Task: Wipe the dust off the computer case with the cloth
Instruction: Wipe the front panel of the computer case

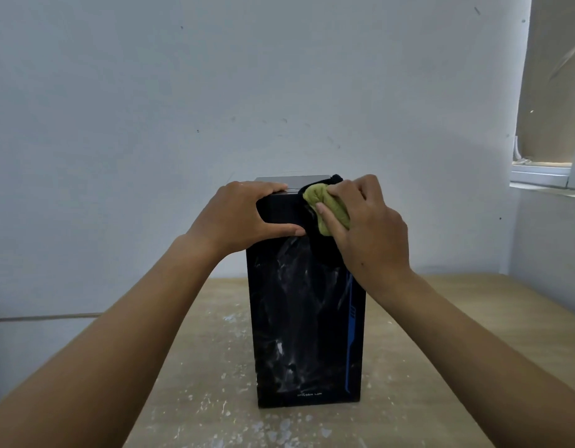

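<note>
A black computer case [305,334] stands upright on the wooden table, its front panel smeared with white dust and marked by a blue stripe down the right side. My left hand [244,215] grips the case's top left corner, fingers over the top and thumb across the front. My right hand [367,221] holds a bunched green cloth [328,205] with a dark edge against the top right corner of the front panel.
The wooden table [425,367] carries white dust specks around the case. A pale wall stands close behind. A window sill [544,176] and a curtain sit at the upper right. A cable [46,317] runs along the wall at the left.
</note>
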